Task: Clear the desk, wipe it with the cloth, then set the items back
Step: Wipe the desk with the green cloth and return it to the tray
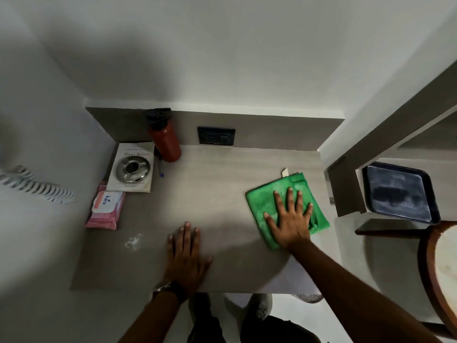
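Note:
A folded green cloth (264,201) lies on the right side of the grey desk (217,189). My right hand (290,219) presses flat on it, fingers spread. My left hand (186,253) rests flat on the bare desk near the front edge, holding nothing. At the back left stand a red bottle (167,142) with a black cap, a white book (131,167) with a steel ashtray (132,168) on top, and a pen (160,168) beside the book. A pink wipes pack (105,209) lies at the left edge. A whitish smudge (133,241) marks the desk front left.
A black wall socket (216,136) sits in the back panel. To the right, a dark tray (401,194) lies on a lower shelf, and a round wooden chair (440,273) stands beside the desk. Walls close in the desk at the back and left.

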